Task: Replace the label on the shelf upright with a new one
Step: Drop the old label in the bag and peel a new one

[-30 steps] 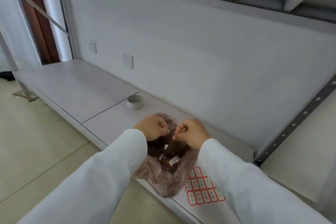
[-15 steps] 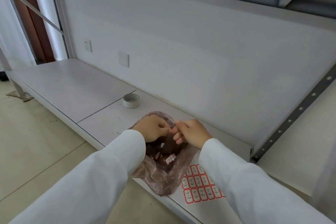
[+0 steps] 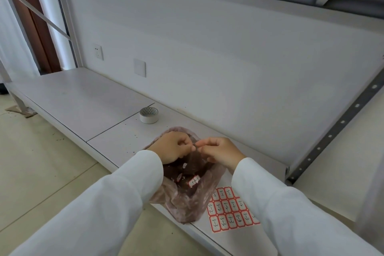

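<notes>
My left hand (image 3: 174, 146) and my right hand (image 3: 218, 150) meet fingertip to fingertip just above the open mouth of a reddish see-through plastic bag (image 3: 187, 199) on the shelf board. Both hands have their fingers pinched together, and I see nothing between them. Inside the bag lie a red-bordered used label (image 3: 194, 181) and small white scraps. A sheet of red-bordered new labels (image 3: 230, 208) lies flat on the board to the right of the bag. The grey perforated shelf upright (image 3: 336, 127) slants up at the far right, well away from both hands.
A roll of white tape (image 3: 149, 115) stands on the white shelf board (image 3: 83, 100) behind and left of the bag. The wall behind carries a socket (image 3: 97, 52) and a blank plate (image 3: 139, 68). Tiled floor (image 3: 41, 172) lies left of the shelf edge.
The view has shifted a little. My hands, slightly apart a second ago, have closed up until the fingertips touch over the bag. A small white scrap seen below them earlier has gone.
</notes>
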Tool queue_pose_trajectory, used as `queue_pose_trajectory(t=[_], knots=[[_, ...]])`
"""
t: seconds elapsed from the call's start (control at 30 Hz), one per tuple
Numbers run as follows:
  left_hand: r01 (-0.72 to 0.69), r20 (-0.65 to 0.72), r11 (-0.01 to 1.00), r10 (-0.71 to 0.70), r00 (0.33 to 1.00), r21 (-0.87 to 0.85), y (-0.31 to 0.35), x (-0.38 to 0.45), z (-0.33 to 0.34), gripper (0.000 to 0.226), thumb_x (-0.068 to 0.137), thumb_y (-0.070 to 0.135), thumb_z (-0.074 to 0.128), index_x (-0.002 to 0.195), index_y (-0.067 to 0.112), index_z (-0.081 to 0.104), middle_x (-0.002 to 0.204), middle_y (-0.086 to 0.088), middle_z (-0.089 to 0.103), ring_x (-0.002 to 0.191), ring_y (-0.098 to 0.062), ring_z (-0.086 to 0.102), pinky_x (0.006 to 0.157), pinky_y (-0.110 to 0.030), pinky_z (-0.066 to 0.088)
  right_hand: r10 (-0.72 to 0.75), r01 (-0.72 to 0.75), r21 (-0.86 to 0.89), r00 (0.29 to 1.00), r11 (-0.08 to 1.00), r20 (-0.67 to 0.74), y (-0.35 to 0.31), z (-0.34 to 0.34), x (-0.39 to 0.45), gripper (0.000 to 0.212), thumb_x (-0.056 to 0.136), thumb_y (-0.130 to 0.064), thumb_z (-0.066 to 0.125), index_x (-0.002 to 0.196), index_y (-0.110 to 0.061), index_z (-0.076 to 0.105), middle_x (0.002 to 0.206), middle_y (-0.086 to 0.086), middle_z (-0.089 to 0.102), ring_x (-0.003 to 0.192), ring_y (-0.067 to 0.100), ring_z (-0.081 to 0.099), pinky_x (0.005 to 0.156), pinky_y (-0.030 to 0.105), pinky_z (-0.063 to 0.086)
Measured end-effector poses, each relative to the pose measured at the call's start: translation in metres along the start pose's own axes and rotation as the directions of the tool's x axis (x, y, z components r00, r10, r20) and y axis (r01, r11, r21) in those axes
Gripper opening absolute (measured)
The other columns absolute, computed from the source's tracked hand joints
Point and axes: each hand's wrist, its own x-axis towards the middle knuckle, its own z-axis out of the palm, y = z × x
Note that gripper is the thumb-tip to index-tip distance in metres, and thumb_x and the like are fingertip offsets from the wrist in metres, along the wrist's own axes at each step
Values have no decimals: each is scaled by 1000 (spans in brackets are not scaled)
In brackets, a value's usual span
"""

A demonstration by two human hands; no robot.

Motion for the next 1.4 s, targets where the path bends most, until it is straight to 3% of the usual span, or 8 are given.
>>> queue_pose_trajectory(t=[0.2, 0.37, 0.47, 0.57, 0.73, 0.9, 1.2, 1.4], knots=[[71, 12, 997, -71, 997, -31, -6, -1, -1, 22, 92, 16, 51, 77, 25, 64, 70, 9, 64, 64, -7, 56, 78, -25, 48, 46, -40, 77, 996, 996, -81, 5, -3, 1, 11, 88, -22, 58, 83, -23, 68, 88, 0, 68, 78, 9, 61, 73, 21, 49], [136, -31, 975, -132, 991, 176, -7, 1, -3, 14, 87, 23, 60, 83, 29, 72, 86, 12, 66, 88, -12, 62, 89, -30, 47, 106, -97, 52, 971, 994, -216, 17, -19, 2, 17, 89, -15, 54, 78, -19, 65, 77, 0, 65, 67, 8, 60, 65, 18, 48], [210, -137, 920, -173, 975, 332, 0, 0, -4, 28, 83, 42, 64, 62, 23, 57, 69, 9, 59, 76, -16, 58, 71, -29, 41, 148, -165, -51, 959, 985, -241, 29, -31, 2, 15, 88, -20, 55, 76, -22, 63, 78, -1, 66, 76, 12, 62, 81, 30, 52], [187, -143, 878, -137, 980, 441, 5, -1, -1, 29, 89, 43, 53, 79, 19, 65, 84, 2, 65, 84, -21, 59, 71, -30, 39, 172, -221, -153, 944, 963, -280, 38, -45, 3, 15, 86, -22, 56, 73, -22, 63, 78, -1, 66, 82, 18, 63, 88, 38, 51], [108, -122, 872, -56, 991, 477, 14, -2, 3, 28, 93, 24, 42, 102, 26, 68, 112, 2, 63, 102, -23, 56, 79, -34, 43, 284, -452, -361, 856, 816, -432, 75, -64, -3, 25, 83, -15, 51, 57, -13, 48, 60, 3, 49, 56, 21, 45, 53, 25, 35], [78, -144, 836, 1, 990, 542, 18, 6, 8, 35, 95, 39, 39, 86, 16, 64, 82, 0, 59, 80, -25, 54, 67, -29, 38, 434, -635, -434, 763, 639, -478, 119, -63, -12, 9, 82, -17, 65, 81, -8, 62, 77, 6, 62, 68, 22, 57, 59, 25, 41], [-38, -66, 799, 97, 993, 601, 22, 17, 20, 33, 94, 40, 39, 89, 21, 66, 91, 1, 61, 86, -23, 57, 70, -30, 37, 631, -802, -380, 598, 461, -495, 171, -44, -28, 92, 58, -48, 83, 128, -18, 32, 130, 10, 43, 117, 27, 49, 90, 36, 48], [-101, 23, 770, 111, 993, 630, 14, 17, 21, 30, 93, 42, 37, 91, 27, 63, 98, 2, 68, 91, -21, 63, 88, -42, 50, 674, -803, -158, 574, 575, -465, 178, -41, -25, 36, 75, -32, 72, 102, -16, 54, 83, 3, 63, 65, 14, 61, 52, 23, 47]])
